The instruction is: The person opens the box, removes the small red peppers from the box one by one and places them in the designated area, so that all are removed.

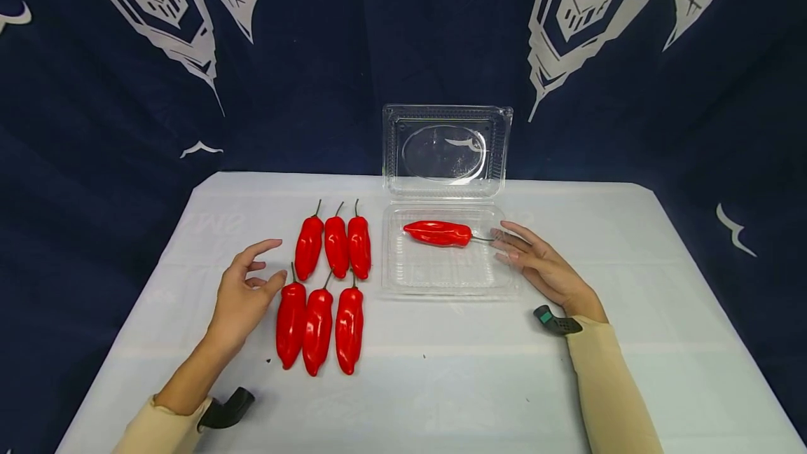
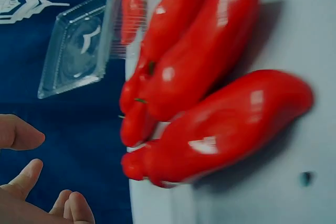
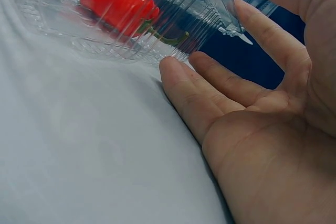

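A clear plastic clamshell container (image 1: 450, 279) stands on the table with its lid (image 1: 444, 153) raised at the back. One red chili pepper (image 1: 438, 233) lies sideways inside, its stem pointing right. My right hand (image 1: 548, 268) is at the container's right side, fingers extended, fingertips right at the wall (image 3: 173, 24). Left of the container, several red peppers lie in two rows, stems pointing away from me. My left hand (image 1: 246, 296) hovers beside the front-left pepper (image 1: 291, 324), thumb close to its stem. Nothing sits between the left fingers (image 2: 31, 171), which are spread apart.
The back row of peppers (image 1: 336, 246) lies just beyond the front row, near the container's left wall. A white-covered table (image 1: 454, 384) carries everything. Behind it hangs a dark blue cloth (image 1: 302, 90) with white prints. A small dark speck (image 1: 268, 361) lies by the front-left pepper.
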Available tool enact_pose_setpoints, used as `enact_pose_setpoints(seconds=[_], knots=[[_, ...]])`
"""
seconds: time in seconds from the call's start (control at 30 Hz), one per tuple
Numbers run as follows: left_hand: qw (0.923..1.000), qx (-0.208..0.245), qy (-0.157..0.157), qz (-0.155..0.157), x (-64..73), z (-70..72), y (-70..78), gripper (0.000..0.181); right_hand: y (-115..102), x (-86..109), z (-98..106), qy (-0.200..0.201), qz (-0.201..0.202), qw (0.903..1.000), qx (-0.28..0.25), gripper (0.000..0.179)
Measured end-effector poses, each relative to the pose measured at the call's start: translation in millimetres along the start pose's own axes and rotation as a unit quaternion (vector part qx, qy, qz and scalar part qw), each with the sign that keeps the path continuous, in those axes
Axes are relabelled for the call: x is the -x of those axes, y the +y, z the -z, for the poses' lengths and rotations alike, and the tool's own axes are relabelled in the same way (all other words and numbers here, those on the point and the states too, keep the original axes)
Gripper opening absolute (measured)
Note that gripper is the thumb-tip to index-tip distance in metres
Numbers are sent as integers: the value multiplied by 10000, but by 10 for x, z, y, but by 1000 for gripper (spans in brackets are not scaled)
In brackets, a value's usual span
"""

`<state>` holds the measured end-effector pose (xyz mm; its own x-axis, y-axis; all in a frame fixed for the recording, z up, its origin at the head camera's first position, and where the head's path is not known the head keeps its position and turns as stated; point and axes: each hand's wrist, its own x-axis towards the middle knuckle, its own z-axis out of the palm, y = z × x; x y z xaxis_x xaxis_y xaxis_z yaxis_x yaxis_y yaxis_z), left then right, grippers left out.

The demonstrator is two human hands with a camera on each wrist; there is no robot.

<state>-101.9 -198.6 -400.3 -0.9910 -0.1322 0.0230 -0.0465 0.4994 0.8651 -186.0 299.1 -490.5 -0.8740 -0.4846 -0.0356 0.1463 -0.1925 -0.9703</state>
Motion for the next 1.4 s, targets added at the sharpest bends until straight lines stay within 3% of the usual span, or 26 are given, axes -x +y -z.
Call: enact_pose_setpoints(seconds=[0.27, 0.6, 0.87, 1.17, 1.4], knots=[[9976, -156, -397, -541, -168, 51, 306, 50, 0, 6, 3, 42, -53, 10000, 10, 68], [9865, -387, -972, -1260, -461, -8, 717, 50, -9, 21, 10, 82, -38, 9999, 50, 70], [9773, -459, -1408, -1514, -663, -149, 889, 49, -14, 18, 9, 29, -33, 10000, 46, 69], [9655, -529, -1909, -1688, -776, -345, 1017, 45, -28, -22, -13, 113, -161, 9998, 59, 69], [9514, -546, -2431, -1810, -890, -582, 1115, 45, -35, -12, -18, 174, -227, 9995, 92, 70]])
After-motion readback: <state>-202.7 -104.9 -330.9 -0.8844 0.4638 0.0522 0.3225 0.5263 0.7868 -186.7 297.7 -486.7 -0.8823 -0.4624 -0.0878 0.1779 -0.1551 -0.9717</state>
